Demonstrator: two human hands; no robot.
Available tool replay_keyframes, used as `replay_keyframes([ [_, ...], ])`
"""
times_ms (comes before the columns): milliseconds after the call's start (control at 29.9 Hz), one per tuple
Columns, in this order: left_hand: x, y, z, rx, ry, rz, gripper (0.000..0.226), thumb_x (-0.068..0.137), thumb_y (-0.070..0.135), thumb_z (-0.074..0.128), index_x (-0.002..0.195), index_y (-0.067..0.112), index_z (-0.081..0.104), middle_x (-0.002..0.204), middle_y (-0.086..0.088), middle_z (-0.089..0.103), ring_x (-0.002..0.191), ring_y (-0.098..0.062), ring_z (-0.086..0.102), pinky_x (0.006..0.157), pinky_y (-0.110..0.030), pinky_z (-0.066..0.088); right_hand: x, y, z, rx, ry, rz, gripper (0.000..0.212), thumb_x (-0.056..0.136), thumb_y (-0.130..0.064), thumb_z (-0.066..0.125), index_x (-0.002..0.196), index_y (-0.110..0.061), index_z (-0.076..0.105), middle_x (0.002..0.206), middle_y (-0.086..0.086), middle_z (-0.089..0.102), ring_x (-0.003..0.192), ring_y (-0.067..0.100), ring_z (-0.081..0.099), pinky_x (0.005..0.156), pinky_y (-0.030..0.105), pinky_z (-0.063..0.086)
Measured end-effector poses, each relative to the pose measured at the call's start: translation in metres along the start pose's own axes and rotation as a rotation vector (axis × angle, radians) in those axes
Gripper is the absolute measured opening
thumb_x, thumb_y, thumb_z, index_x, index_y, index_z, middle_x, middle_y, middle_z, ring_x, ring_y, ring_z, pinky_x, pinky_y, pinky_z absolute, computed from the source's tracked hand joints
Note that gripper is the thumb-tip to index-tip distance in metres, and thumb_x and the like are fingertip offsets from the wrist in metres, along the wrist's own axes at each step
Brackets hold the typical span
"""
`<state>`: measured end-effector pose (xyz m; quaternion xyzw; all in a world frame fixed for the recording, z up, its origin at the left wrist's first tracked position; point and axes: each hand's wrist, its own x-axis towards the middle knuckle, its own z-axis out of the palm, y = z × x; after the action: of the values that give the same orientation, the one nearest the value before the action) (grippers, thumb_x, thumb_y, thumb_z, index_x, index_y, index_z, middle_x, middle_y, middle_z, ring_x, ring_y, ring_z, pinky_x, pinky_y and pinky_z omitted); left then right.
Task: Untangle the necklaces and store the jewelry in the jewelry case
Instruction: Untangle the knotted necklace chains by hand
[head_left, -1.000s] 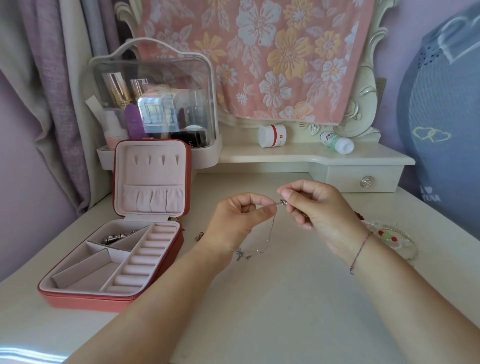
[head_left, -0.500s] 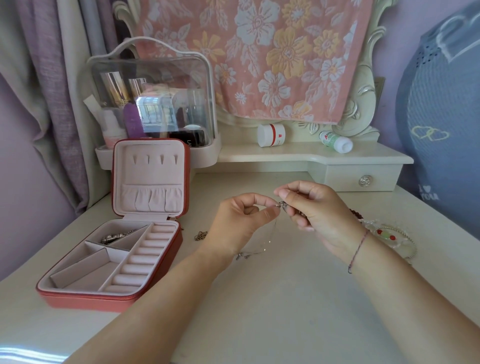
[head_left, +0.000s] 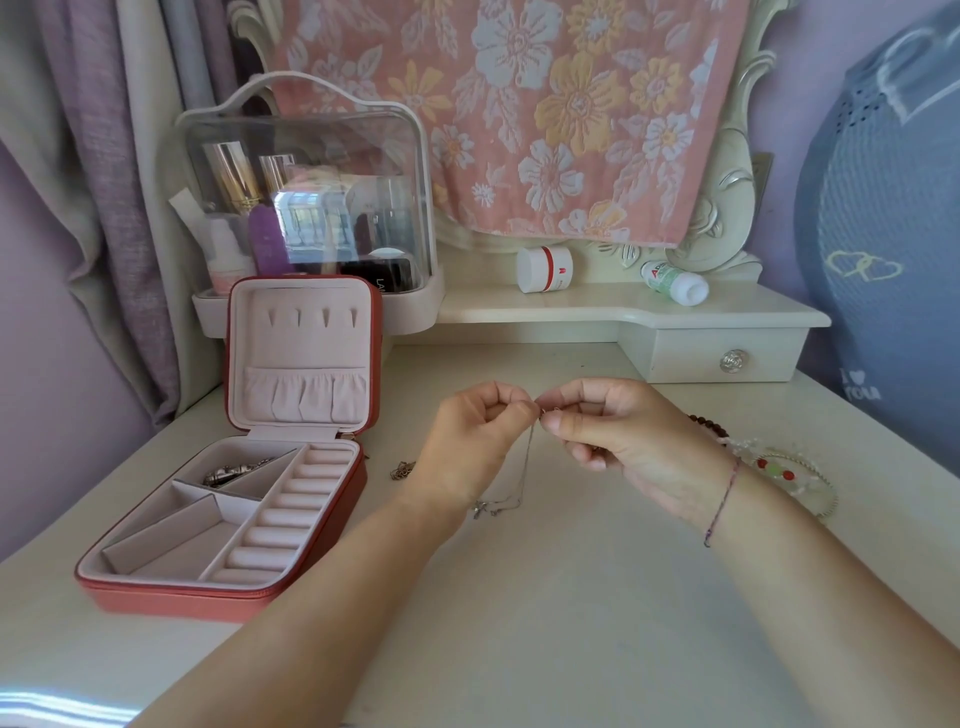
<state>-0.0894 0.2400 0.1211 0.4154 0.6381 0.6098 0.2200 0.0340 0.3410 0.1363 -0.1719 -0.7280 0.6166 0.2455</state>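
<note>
Here, both hands (head_left: 545, 447) pinch thin silver necklace (head_left: 525, 467).

Just right of the open jewelry case (head_left: 223, 519) on the bench (head_left: 545, 623), the left hand (head_left: 470, 441) and right hand (head_left: 618, 436) pinch a thin necklace (head_left: 524, 467), its chain hanging down.

Floral towel (head_left: 519, 104), white jar (head_left: 544, 269), cosmetics organizer (head_left: 306, 192)
</note>
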Motion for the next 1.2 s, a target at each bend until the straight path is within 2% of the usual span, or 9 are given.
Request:
replay_keyframes([
  [201, -0.0032, -0.0002, 0.0032, 0.045, -0.127, -0.022, 0.016, 0.096, 0.017, 0.056, 0.080, 0.015, 0.059, 0.052, 0.014, 0.041, 0.044, -0.003, 0.030, 0.043, -0.012, 0.027, 0.0022, 0.0020, -0.0021, 0.028, 0.107, -0.045, 0.010, 0.087, -0.002, 0.063, 0.082, -0.010, 0.067, 0.060, 0.005, 0.054, 0.048, 0.010, 0.044, 0.045, 0.017, 0.035],
  [401, -0.0037, 0.0016, 0.0024, 0.003, -0.170, -0.043, 0.012, 0.097, 0.014, 0.056, 0.086, 0.014, 0.060, 0.047, 0.016, 0.038, 0.045, -0.006, 0.026, 0.044, -0.018, 0.023, 0.0036, 0.0027, -0.0019, 0.066, 0.098, -0.049, 0.008, 0.087, -0.003, 0.063, 0.083, -0.008, 0.067, 0.055, 0.001, 0.052, 0.049, 0.011, 0.043, 0.044, 0.017, 0.035],
  [535, -0.0044, 0.0023, 0.0027, -0.024, -0.195, -0.044, 0.011, 0.094, 0.009, 0.059, 0.083, 0.013, 0.058, 0.046, 0.015, 0.044, 0.041, -0.003, 0.028, 0.044, -0.016, 0.024, 0.0028, 0.0020, -0.0023, 0.067, 0.063, -0.033, 0.008, 0.087, -0.001, 0.062, 0.085, -0.006, 0.067, 0.060, 0.002, 0.056, 0.049, 0.010, 0.045, 0.044, 0.017, 0.036],
  [735, -0.0008, 0.0022, 0.0002, -0.077, -0.137, -0.068, 0.011, 0.090, 0.013, 0.066, 0.081, 0.018, 0.062, 0.046, 0.015, 0.040, 0.041, -0.003, 0.028, 0.045, -0.019, 0.023, 0.0034, 0.0019, -0.0039, 0.107, 0.092, -0.038, 0.006, 0.088, -0.002, 0.061, 0.087, -0.004, 0.067, 0.060, 0.003, 0.054, 0.050, 0.011, 0.044, 0.044, 0.018, 0.035],
  [869, -0.0004, 0.0004, -0.0005, -0.099, -0.092, -0.008, 0.011, 0.083, 0.015, 0.074, 0.076, 0.023, 0.071, 0.055, 0.003, 0.031, 0.044, -0.007, 0.022, 0.044, -0.017, 0.023, 0.0033, 0.0015, -0.0030, 0.139, 0.097, -0.015, 0.006, 0.088, -0.001, 0.060, 0.087, -0.002, 0.066, 0.062, 0.006, 0.054, 0.049, 0.010, 0.045, 0.043, 0.017, 0.035],
  [1003, 0.0006, -0.0007, -0.0005, -0.054, -0.029, 0.009, 0.011, 0.079, 0.015, 0.078, 0.086, 0.017, 0.070, 0.054, 0.008, 0.027, 0.044, -0.006, 0.022, 0.043, -0.014, 0.023, 0.0028, -0.0001, -0.0026, 0.173, 0.088, 0.005, 0.007, 0.089, -0.002, 0.059, 0.087, -0.002, 0.066, 0.061, 0.004, 0.054, 0.048, 0.010, 0.045, 0.042, 0.017, 0.034],
  [1103, 0.0006, 0.0000, -0.0013, -0.044, -0.058, -0.018, 0.006, 0.088, 0.021, 0.069, 0.092, 0.017, 0.072, 0.050, 0.011, 0.031, 0.045, -0.007, 0.024, 0.045, -0.017, 0.024, 0.0023, -0.0019, -0.0043, 0.211, 0.100, 0.013, 0.009, 0.090, -0.002, 0.058, 0.088, -0.002, 0.066, 0.061, 0.003, 0.054, 0.047, 0.009, 0.044, 0.042, 0.017, 0.034],
  [1203, -0.0004, 0.0013, -0.0016, -0.093, -0.121, -0.097, 0.020, 0.096, 0.024, 0.056, 0.089, 0.014, 0.073, 0.048, 0.013, 0.030, 0.044, -0.006, 0.024, 0.044, -0.017, 0.023, 0.0020, -0.0016, -0.0044, 0.204, 0.104, -0.007, 0.013, 0.091, 0.000, 0.055, 0.090, -0.002, 0.067, 0.062, 0.003, 0.053, 0.048, 0.009, 0.045, 0.044, 0.016, 0.034],
])
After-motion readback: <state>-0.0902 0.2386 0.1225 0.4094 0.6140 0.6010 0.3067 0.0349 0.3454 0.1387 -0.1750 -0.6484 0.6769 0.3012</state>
